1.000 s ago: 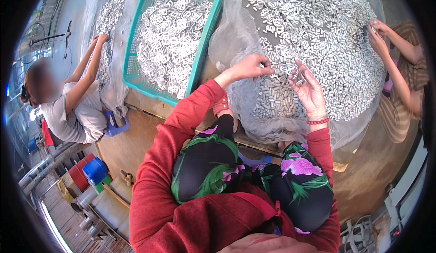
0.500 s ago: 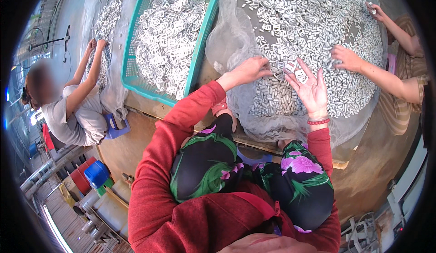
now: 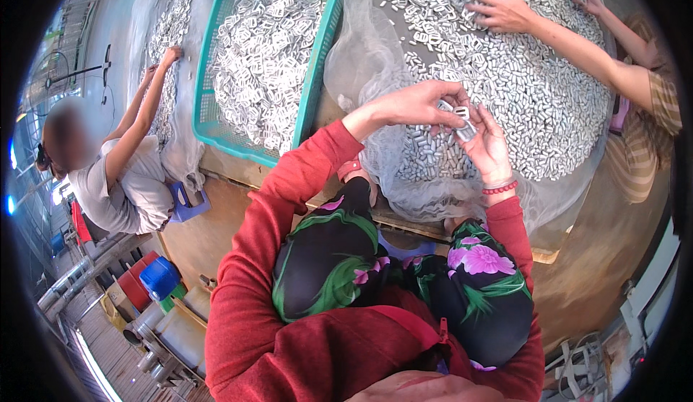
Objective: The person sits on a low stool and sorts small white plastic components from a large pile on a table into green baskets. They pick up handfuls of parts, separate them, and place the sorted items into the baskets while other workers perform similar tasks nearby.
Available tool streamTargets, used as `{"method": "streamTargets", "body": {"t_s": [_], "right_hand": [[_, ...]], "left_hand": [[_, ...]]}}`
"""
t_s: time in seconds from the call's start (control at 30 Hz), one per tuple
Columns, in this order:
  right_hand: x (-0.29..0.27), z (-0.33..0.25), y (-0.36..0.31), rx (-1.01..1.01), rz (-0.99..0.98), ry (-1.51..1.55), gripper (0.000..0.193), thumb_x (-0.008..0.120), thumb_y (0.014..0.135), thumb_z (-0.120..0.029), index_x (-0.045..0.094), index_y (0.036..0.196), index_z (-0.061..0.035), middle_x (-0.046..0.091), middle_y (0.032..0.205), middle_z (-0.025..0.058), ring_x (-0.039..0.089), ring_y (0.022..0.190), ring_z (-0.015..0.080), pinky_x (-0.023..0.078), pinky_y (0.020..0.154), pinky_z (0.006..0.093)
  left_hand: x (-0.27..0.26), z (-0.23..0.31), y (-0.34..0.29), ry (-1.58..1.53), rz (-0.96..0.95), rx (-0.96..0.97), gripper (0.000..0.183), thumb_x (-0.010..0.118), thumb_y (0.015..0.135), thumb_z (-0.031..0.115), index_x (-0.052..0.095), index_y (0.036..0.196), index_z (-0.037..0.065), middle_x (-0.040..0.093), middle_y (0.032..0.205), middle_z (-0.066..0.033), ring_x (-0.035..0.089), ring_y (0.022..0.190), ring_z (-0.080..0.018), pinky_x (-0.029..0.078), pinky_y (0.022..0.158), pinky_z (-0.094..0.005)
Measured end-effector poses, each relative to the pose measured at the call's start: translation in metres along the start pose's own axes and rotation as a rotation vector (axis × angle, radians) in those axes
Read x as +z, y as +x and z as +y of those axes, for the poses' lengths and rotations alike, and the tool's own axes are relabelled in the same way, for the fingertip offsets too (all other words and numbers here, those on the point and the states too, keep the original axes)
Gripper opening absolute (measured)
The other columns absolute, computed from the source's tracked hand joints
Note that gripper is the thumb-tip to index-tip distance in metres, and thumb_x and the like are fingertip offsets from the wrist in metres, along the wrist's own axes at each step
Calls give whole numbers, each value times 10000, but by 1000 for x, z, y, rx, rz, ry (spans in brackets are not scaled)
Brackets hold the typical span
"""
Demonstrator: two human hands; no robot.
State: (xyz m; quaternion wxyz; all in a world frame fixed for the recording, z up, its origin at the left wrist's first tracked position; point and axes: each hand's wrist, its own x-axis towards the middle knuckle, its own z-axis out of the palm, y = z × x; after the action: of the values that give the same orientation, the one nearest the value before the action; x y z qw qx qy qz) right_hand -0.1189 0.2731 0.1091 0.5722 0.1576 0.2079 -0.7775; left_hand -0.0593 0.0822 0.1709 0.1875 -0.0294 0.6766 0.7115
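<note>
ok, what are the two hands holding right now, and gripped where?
Both hold small silvery metal pieces lifted off the pile. The left hand pinches some at its fingertips; the right hand cradles others against fingers and palm. Which part of a piece is gripped cannot be told.

Soft, even daylight fills the scene, and shadows are faint. The heap of metal pieces (image 3: 505, 77) glints pale and nearly washes out. Strong fisheye bending curves the teal basket (image 3: 317, 55), and a black rim cuts off the corners. Detail smears toward the edges; the centre stays sharp.
</note>
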Motion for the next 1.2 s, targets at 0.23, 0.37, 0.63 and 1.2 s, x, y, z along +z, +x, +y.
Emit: {"method": "streamTargets", "body": {"t_s": [0.23, 0.37, 0.63, 1.2], "right_hand": [[-10, 1, -2, 94, 50, -108, 214, 535, 893, -211, 523, 1005, -29, 494, 709, 19, 420, 510, 105, 313, 370, 178], [-4, 1, -4, 58, 23, -159, 168, 588, 854, -120, 535, 957, 2, 561, 770, 60, 443, 544, 104, 335, 420, 175], [5, 7, -7, -31, 115, -280, 215, 587, 823, -15, 556, 1033, 13, 616, 845, 101, 574, 676, 129, 383, 488, 176], [16, 0, -4, -121, 110, -386, 110, 556, 829, 2, 571, 928, 47, 611, 879, 106, 624, 784, 203, 533, 745, 305]], "left_hand": [[-7, 5, -1, 425, 13, 37, 301, 612, 805, 127, 581, 1092, 44, 643, 851, -114, 589, 568, -163, 481, 602, -302], [-10, -7, 2, 632, 140, 245, 291, 626, 779, 131, 600, 1056, 46, 637, 903, -149, 622, 708, -267, 477, 661, -362], [2, 5, 2, 545, 127, 294, 262, 595, 796, 113, 601, 1047, 38, 624, 898, -155, 607, 834, -308, 472, 714, -365], [-22, 8, -6, 563, 89, 309, 160, 604, 794, 117, 610, 910, 7, 575, 822, -109, 578, 785, -272, 449, 673, -339]]}}
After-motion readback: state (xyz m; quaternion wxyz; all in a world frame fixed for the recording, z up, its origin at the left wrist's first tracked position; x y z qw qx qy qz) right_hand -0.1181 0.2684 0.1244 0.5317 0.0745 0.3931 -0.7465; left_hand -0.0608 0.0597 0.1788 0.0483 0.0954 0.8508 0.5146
